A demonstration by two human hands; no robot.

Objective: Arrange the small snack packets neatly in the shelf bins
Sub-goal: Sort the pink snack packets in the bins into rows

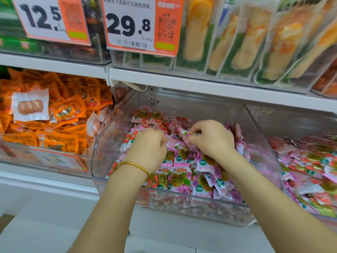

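Left hand (145,146) and right hand (212,138) reach forward side by side, each gripping packets (183,134).

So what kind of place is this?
Most likely a snack shop or supermarket aisle: a large price tag with a barcode, white shelves, and clear bins full of small snack packets.

In the clear curved plastic bin (182,203), centre of the lower white shelf (36,179), small pink snack packets (179,179) are heaped. Orange foil packets (63,125) are binned to its L; more pink packets (313,161) are piled to its R. Long clear pouches (242,42) are stood on the upper white shelf (182,79), directly above.
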